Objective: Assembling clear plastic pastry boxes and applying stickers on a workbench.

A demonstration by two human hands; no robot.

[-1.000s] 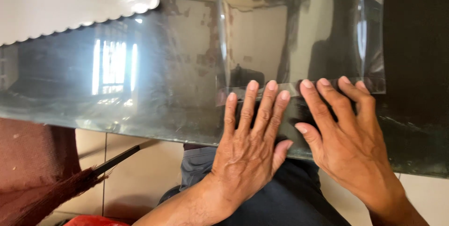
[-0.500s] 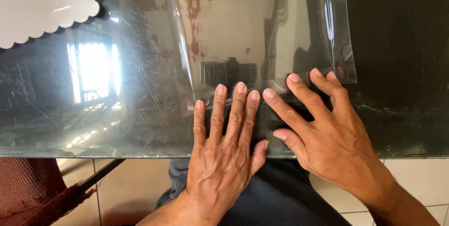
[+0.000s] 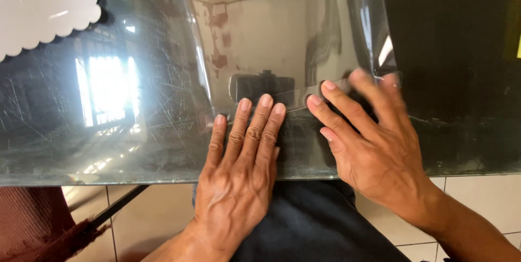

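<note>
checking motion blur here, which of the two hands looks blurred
The right hand: its fingertips smear at the clear plastic sheet's corner. The left hand lies flat and sharp.

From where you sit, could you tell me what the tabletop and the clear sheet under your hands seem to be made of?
The tabletop looks like dark glass: glossy, finely scratched, mirroring a bright window, with a greenish cut edge. The clear sheet seems thin flexible plastic film: transparent, shiny, its side edges curling up. The left hand and right hand press flat at its near edge.
</note>
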